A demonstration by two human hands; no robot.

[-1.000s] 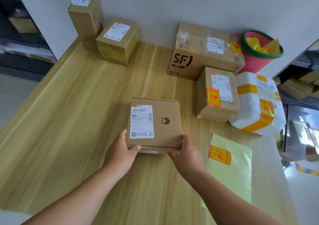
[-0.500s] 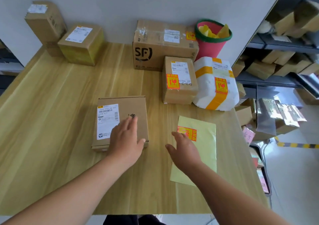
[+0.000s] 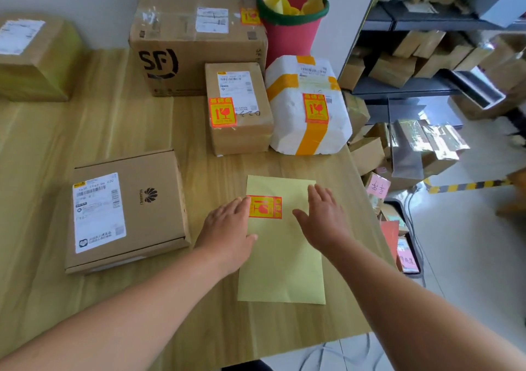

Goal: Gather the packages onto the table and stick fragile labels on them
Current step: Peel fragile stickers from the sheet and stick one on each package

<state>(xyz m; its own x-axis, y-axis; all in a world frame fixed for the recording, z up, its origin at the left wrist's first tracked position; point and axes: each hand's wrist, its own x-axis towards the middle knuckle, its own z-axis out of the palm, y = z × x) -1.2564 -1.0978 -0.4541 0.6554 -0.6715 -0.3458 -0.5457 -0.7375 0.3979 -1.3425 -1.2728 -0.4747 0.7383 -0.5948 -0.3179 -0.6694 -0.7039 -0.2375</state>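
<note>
A pale yellow backing sheet [image 3: 281,262] lies on the wooden table [image 3: 119,125] with one red-and-yellow fragile label [image 3: 265,207] on it. My left hand [image 3: 227,228] lies flat on the sheet's left edge, fingertips touching the label. My right hand [image 3: 323,218] hovers or rests open over the sheet's right side. A flat brown box [image 3: 142,208] with a white shipping slip sits left of the sheet, without a fragile label. A small carton [image 3: 237,108], a white foam parcel [image 3: 307,105] and a large SF box [image 3: 196,43] each carry a fragile label.
A pink bucket [image 3: 290,28] with yellow paper scraps stands at the back by the wall. Another carton [image 3: 31,57] sits at the far left. Right of the table, dark shelves [image 3: 427,57] and the floor hold several more cardboard packages.
Both hands left the flat brown box and moved right onto the yellow label sheet. My view swung to the right, bringing the shelves into sight.
</note>
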